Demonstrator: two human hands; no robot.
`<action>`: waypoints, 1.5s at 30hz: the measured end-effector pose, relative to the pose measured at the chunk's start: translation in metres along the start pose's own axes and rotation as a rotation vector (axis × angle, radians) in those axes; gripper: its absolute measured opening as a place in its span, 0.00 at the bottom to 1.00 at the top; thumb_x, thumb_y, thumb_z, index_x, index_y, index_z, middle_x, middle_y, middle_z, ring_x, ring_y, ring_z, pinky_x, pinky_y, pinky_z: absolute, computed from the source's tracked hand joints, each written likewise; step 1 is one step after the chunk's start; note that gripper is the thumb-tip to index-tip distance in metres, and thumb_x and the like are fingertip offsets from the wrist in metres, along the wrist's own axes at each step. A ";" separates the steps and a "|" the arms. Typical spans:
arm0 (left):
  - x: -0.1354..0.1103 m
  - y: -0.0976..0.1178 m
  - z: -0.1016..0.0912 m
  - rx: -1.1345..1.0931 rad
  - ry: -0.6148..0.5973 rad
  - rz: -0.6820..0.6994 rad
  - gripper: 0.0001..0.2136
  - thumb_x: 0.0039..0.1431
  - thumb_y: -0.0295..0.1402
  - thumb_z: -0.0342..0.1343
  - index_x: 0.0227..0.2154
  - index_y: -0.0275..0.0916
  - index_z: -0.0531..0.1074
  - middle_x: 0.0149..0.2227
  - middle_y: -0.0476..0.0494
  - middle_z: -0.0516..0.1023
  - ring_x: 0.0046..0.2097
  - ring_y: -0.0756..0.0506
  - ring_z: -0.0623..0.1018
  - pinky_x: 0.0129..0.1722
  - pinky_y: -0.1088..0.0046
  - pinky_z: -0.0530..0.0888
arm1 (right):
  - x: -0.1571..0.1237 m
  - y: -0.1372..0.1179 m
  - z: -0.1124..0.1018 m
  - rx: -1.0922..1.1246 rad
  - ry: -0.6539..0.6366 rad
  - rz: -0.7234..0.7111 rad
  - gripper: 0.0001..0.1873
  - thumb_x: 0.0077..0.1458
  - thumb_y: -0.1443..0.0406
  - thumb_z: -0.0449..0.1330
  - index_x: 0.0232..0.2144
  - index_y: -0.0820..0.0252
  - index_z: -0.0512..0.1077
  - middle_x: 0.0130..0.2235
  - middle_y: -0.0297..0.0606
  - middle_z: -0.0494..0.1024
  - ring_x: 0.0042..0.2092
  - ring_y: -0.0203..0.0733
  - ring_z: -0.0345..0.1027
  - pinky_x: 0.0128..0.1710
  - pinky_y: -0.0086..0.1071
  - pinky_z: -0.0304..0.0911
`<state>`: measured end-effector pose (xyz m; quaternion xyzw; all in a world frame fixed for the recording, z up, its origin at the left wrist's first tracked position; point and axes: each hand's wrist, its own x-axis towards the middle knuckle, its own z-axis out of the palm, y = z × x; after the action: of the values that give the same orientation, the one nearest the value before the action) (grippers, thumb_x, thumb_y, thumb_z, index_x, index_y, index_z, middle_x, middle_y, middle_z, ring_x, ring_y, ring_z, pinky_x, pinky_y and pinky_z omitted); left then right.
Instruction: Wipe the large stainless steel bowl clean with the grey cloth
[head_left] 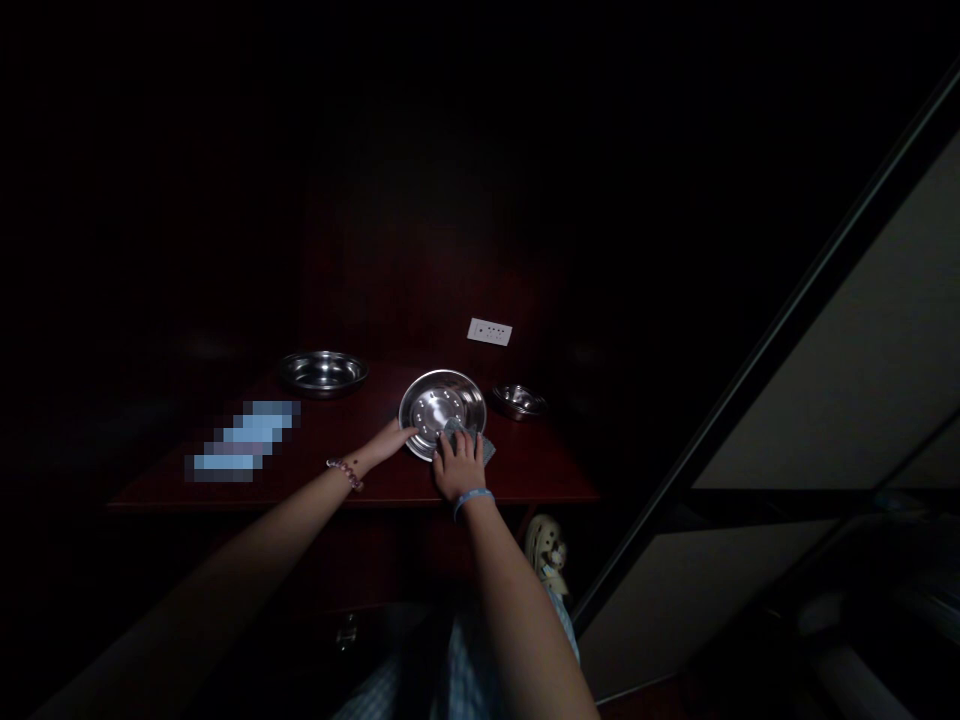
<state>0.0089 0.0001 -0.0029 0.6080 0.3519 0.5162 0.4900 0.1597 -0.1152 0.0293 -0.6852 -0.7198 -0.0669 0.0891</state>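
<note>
A round steel plate (441, 408) stands tilted on the dark red table (525, 475), its shiny inside facing me. My left hand (390, 443) holds the plate's left rim, fingers closed on the edge. My right hand (459, 465) presses a small grey cloth (484, 445) against the plate's lower inner face, fingers spread over it. A bead bracelet is on my left wrist and a light blue band on my right.
A wide steel bowl (323, 371) sits at the back left and a small steel bowl (519, 400) at the back right. A blurred pale item (244, 440) lies on the left. A white socket plate (489, 331) is on the wall. A slanted dark-framed panel (825, 350) fills the right.
</note>
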 end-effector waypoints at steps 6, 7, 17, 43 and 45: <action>-0.004 0.008 0.000 0.016 0.033 -0.015 0.19 0.47 0.30 0.61 0.45 0.33 0.78 0.49 0.35 0.85 0.56 0.34 0.80 0.62 0.54 0.72 | 0.000 0.001 -0.002 0.000 -0.015 -0.004 0.31 0.71 0.56 0.43 0.70 0.60 0.58 0.73 0.49 0.54 0.74 0.50 0.41 0.73 0.51 0.28; -0.005 0.009 0.000 0.024 0.035 -0.010 0.20 0.47 0.30 0.61 0.45 0.33 0.78 0.49 0.36 0.84 0.56 0.34 0.80 0.62 0.54 0.72 | 0.000 0.001 -0.002 0.001 -0.019 -0.007 0.31 0.71 0.56 0.43 0.70 0.60 0.58 0.73 0.49 0.54 0.74 0.50 0.41 0.73 0.51 0.28; -0.011 0.023 0.001 0.079 0.013 0.000 0.17 0.48 0.29 0.60 0.43 0.35 0.79 0.49 0.37 0.84 0.59 0.34 0.77 0.65 0.54 0.68 | 0.001 -0.002 0.002 0.005 0.011 0.024 0.31 0.71 0.55 0.43 0.70 0.58 0.59 0.73 0.48 0.55 0.74 0.49 0.43 0.72 0.51 0.28; -0.005 0.012 0.000 0.037 0.009 -0.007 0.21 0.47 0.30 0.62 0.47 0.33 0.77 0.52 0.35 0.83 0.59 0.34 0.77 0.65 0.52 0.67 | 0.001 -0.004 0.004 0.049 0.048 0.024 0.29 0.70 0.58 0.45 0.69 0.59 0.62 0.72 0.50 0.58 0.73 0.51 0.45 0.72 0.54 0.30; -0.005 0.014 0.000 0.032 0.007 -0.016 0.20 0.47 0.29 0.61 0.46 0.33 0.77 0.53 0.34 0.82 0.59 0.34 0.77 0.66 0.53 0.67 | 0.001 -0.004 0.004 0.052 0.049 0.028 0.29 0.70 0.58 0.45 0.69 0.59 0.62 0.71 0.50 0.58 0.73 0.51 0.45 0.72 0.54 0.30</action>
<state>0.0062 -0.0085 0.0088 0.6108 0.3667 0.5088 0.4833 0.1557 -0.1133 0.0262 -0.6908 -0.7093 -0.0639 0.1253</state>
